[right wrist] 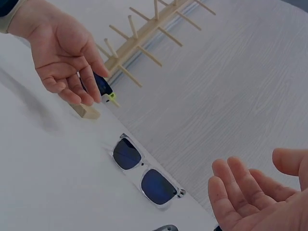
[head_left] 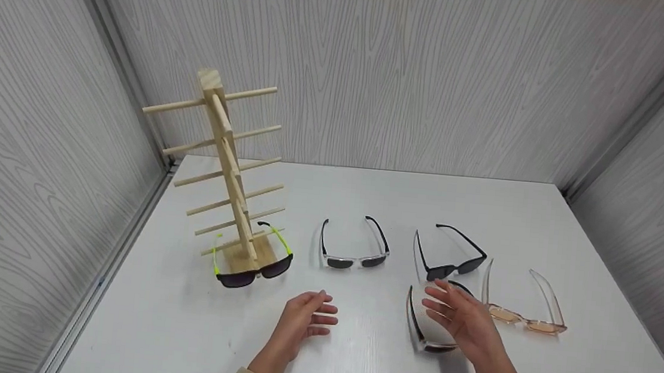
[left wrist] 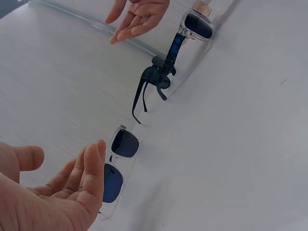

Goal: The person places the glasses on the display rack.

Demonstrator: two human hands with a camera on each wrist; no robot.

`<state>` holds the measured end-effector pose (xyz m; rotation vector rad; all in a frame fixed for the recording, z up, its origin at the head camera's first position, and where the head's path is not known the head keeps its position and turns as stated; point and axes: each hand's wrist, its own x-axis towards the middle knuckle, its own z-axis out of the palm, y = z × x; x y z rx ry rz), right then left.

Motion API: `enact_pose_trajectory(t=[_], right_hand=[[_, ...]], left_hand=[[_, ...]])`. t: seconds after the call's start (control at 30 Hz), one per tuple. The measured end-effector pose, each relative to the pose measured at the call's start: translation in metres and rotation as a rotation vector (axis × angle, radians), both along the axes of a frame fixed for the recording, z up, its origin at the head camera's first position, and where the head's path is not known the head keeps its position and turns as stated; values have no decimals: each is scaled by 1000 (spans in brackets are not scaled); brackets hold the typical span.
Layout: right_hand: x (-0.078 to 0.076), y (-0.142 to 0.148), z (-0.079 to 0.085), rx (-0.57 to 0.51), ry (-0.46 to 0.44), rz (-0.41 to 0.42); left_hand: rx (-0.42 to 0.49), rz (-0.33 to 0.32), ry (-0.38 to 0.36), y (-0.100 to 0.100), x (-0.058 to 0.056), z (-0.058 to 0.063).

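My left hand (head_left: 300, 319) hovers over the white table with relaxed fingers and holds nothing. To the right, my right hand (head_left: 464, 324), also empty, is above a pair of sunglasses with dark temples (head_left: 414, 321) and partly covers it. Black sunglasses (head_left: 455, 270) lie just beyond that hand. Clear-framed sunglasses with dark lenses (right wrist: 158, 186) rest farther back, between the two hands. Beside the left hand, black-and-neon-green sunglasses (head_left: 238, 279) sit low on a wooden rack (head_left: 229, 159), their temples on either side of its post.
Glasses with orange-tinted lenses (head_left: 543, 326) lie with temples raised, right of my right hand. The rack's pegs stick out both ways at several heights. Wood-grain panels (head_left: 378, 70) wall in the white table (head_left: 367, 195) at the back and sides.
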<state>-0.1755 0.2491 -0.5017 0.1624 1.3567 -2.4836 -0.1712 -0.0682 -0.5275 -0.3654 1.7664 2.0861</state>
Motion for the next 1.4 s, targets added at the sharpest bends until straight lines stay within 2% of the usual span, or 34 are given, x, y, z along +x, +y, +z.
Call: enact_pose_trajectory(t=[0.13, 0.2, 0.33, 0.37, 0.53, 0.63, 0.8, 1.0, 1.27, 1.4], right_hand=[[3, 14, 0, 4, 9, -11], [5, 24, 0, 11, 11, -46], [14, 48, -3, 7, 48, -98], [16, 54, -4, 7, 64, -108], [24, 78, -9, -50, 164, -80], [28, 90, -11, -89, 184, -86], [36, 108, -13, -65, 128, -154], [47, 119, -19, 2, 46, -248], [45, 116, -25, 197, -212, -353], [44, 114, -28, 240, -280, -360]], left_hand=[[-5, -1, 5, 8, -2, -7], [2, -8, 11, 13, -3, -8], [24, -28, 26, 22, -1, -7], [27, -34, 29, 23, 1, -3], [39, -46, 55, 33, 3, -6], [41, -51, 62, 39, 1, -12], [43, -65, 45, 49, 0, -13], [39, -125, 57, 64, 0, -13], [10, -186, 41, 89, 4, -19], [2, -199, 23, 102, 6, -23]])
